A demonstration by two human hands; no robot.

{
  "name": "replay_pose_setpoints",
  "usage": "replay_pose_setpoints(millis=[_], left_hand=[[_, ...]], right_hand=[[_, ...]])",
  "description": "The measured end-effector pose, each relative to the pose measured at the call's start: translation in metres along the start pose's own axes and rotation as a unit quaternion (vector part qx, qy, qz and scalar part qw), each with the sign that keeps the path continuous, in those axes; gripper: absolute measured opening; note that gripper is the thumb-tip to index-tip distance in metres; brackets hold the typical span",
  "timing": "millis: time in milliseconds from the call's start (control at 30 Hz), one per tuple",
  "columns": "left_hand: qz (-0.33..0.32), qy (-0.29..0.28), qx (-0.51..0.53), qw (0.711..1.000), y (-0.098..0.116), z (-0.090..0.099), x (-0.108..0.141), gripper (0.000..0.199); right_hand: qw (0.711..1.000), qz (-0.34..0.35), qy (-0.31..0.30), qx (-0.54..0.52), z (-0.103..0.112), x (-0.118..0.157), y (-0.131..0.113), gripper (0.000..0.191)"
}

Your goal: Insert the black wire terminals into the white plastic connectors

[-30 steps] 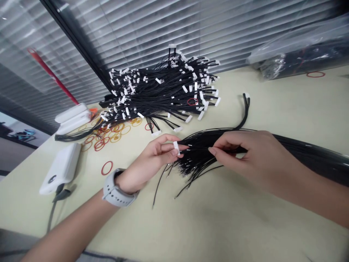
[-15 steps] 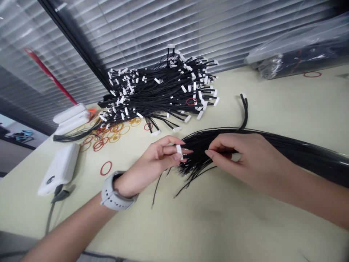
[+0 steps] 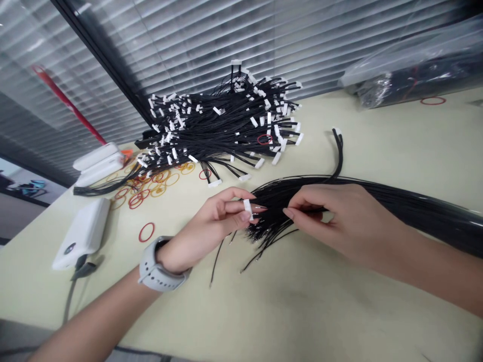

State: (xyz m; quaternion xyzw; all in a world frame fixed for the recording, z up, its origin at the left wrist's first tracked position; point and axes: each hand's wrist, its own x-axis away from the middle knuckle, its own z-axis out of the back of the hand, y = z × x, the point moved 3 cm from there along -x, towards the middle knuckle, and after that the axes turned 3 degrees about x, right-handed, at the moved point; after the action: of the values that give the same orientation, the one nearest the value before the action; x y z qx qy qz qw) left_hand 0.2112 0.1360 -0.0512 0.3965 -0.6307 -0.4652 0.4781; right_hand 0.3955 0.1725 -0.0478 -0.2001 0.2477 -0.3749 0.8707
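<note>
A workbench [image 3: 339,311] by window blinds [image 3: 211,40], heaped with wired connectors [image 3: 222,120].

You had two hands in view, one left hand [image 3: 219,221] and one right hand [image 3: 335,208], and one wristwatch [image 3: 160,266]. One white connector [image 3: 248,209] sat between your fingertips. You had one large bundle of loose black wires [image 3: 400,203], its strands too many to count, and one pile of black wire harnesses [image 3: 222,125], also uncountable. Four red rubber bands [image 3: 140,235] lay singly, while the clustered rubber bands [image 3: 158,190] overlapped too much to count. You had one plugged-in white power bank [image 3: 83,231] and one clear plastic bag [image 3: 418,75].
</note>
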Motion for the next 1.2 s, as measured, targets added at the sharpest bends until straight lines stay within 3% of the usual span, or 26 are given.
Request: replay_pose_setpoints(millis=[1000, 1200], left_hand=[[-0.020, 0.017, -0.068, 0.997, -0.0001, -0.0052, 0.0022, 0.017], [-0.017, 0.001, -0.059, 0.998, -0.0016, -0.0058, 0.0024, 0.017]], right_hand=[[1.000, 0.002, -0.010, -0.003, 0.0027, 0.0010, -0.0028, 0.020], [0.999, 0.037, -0.008, -0.007, -0.0004, 0.0011, -0.0032, 0.018]])
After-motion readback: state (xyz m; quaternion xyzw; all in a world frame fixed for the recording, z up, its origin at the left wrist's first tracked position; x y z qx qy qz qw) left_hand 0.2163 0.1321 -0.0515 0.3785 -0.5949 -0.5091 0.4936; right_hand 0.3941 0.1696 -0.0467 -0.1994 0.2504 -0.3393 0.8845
